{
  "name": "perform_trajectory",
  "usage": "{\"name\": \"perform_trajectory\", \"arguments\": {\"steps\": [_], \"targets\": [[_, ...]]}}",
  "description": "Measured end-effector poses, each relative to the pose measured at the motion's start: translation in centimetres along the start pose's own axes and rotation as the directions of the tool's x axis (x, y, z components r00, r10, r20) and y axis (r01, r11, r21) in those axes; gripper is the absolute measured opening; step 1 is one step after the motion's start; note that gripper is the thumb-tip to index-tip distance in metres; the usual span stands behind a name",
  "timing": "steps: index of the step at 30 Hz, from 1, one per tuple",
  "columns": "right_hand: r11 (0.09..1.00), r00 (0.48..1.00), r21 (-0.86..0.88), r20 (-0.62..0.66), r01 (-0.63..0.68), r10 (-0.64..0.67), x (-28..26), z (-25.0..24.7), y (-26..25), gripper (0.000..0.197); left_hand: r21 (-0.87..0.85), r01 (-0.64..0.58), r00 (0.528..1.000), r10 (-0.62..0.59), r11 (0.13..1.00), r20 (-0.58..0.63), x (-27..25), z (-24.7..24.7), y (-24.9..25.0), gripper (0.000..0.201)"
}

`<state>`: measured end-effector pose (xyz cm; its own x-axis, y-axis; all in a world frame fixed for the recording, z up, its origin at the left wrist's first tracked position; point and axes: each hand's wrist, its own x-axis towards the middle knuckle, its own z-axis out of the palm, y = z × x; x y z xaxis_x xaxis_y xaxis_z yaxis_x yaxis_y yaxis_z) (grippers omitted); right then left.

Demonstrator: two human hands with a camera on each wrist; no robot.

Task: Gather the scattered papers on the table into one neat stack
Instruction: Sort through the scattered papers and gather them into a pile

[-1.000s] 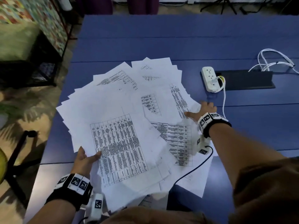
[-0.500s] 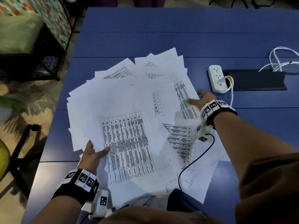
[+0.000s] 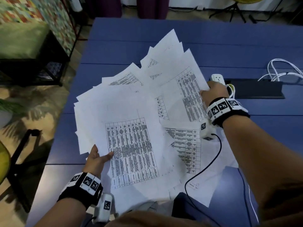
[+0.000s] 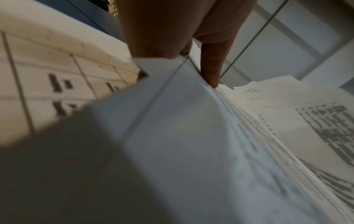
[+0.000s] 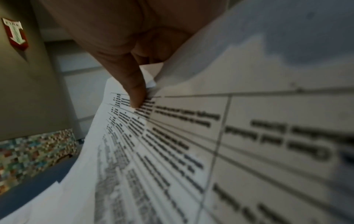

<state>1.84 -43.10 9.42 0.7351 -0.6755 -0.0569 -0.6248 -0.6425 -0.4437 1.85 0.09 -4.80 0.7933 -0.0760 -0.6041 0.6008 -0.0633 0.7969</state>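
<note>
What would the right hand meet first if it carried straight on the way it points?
Probably the white power strip, just beyond the right hand gripping the papers; depth between them is unclear.

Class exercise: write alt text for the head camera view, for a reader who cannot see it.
Two hands gather a fanned spread of printed papers over a blue table: the left hand grips the near-left edge, the right hand the right edge. A white power strip lies beyond.

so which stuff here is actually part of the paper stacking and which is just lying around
Part of the job:
papers, fanned out, not yet squared
left hand, gripping their near-left edge
right hand, gripping their right edge
table

Just lying about:
power strip
white cables
black cable across the papers
</note>
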Motion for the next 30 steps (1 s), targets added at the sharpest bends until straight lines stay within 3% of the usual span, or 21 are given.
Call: {"name": "perform_trajectory", "arguments": {"steps": [6,11,14,17,20,22,25,27,30], "targets": [[0.995,0.976,0.018,-0.197,0.095,-0.089,-1.2,-5.1,-2.3,0.022,0.038,0.020,0.999,-0.021,0.999,0.024,0.6,-0.3,0.0,0.086],[0.967,0.876,0.106,-0.455,0.233,-0.161,-3.4,-9.8,-6.0,0.023,0.052,0.021,0.999,-0.023,0.998,0.040,0.4,-0.3,0.3,0.096],[0.915,0.802,0.208,-0.572,0.346,-0.174,-4.7,-12.0,-8.1,0.025,0.079,0.030,0.999,-0.033,0.996,0.039,0.4,-0.4,0.2,0.097],[0.797,0.798,0.408,-0.585,0.446,-0.147,-5.1,-13.0,-9.3,0.026,0.102,0.050,0.998,-0.054,0.994,0.040,-0.2,0.1,0.9,0.094],[0.723,0.859,0.550,-0.499,0.419,-0.118,-5.3,-12.2,-9.6,0.030,0.106,0.066,0.996,-0.073,0.992,0.055,-0.4,0.2,1.0,0.097],[0.755,0.917,0.582,-0.393,0.304,-0.066,-6.0,-9.6,-8.8,0.028,0.032,0.073,0.993,-0.075,0.997,0.086,-0.2,-0.1,1.0,0.106],[0.762,0.979,0.639,-0.201,0.107,0.031,-7.9,-3.5,-6.2,0.030,-0.033,0.124,0.990,-0.121,0.992,0.066,-1.2,0.3,1.8,0.073],[0.769,0.998,0.638,-0.027,-0.028,0.059,-9.6,0.8,-4.7,0.034,-0.031,0.143,0.986,-0.140,0.989,0.085,-1.6,0.5,2.2,0.072],[0.834,0.967,0.500,0.207,-0.232,0.145,-12.8,6.4,-3.2,0.052,-0.148,0.274,0.954,-0.248,0.950,0.171,-1.6,0.2,2.2,0.097]]}}
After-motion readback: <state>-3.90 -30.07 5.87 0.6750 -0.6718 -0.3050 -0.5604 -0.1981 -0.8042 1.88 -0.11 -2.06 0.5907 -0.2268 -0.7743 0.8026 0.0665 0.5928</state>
